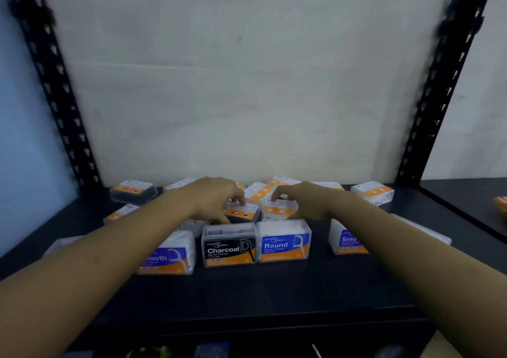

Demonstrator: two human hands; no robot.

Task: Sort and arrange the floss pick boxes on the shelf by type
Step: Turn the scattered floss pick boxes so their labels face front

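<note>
Several clear floss pick boxes lie scattered on a black shelf. In the front row stand a black Charcoal box, a blue Round box and two blue Smooth boxes, one on the left and one on the right. My left hand reaches over the front row, fingers curled around a dark box with an orange-and-white top. My right hand grips a white box beside it, fingers over the far edge, thumb at its near side.
More boxes lie flat along the back, from a dark one at far left to a white one at far right. Black perforated uprights frame the shelf against a pale wall. The shelf's front strip is bare.
</note>
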